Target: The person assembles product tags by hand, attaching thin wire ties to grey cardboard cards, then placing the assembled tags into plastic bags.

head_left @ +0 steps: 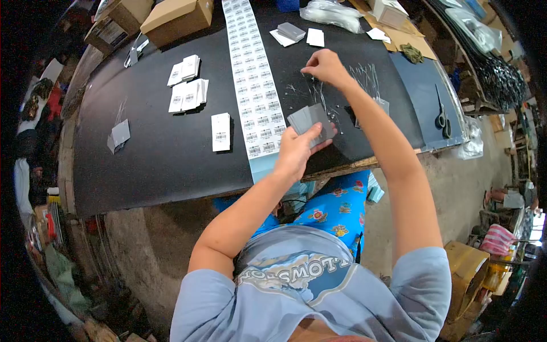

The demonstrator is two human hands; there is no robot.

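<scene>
My left hand [297, 149] holds a fanned stack of grey cards [311, 122] over the front part of the black table [171, 154], thumb on top. Above and to the right of the cards, my right hand [326, 65] is raised with thumb and forefinger pinched together; a thin string seems to hang from the fingertips, too fine to make out fully. Thin strings [367, 80] lie on the table right of that hand. To the left of the cards runs a long strip of barcode labels [256, 85].
White card stacks [220, 132] lie left of the strip. Grey tags [121, 132] with strings are at far left. Scissors [441, 118] rest at the right edge. Cardboard boxes [176, 21] and plastic bags [330, 15] are at the back.
</scene>
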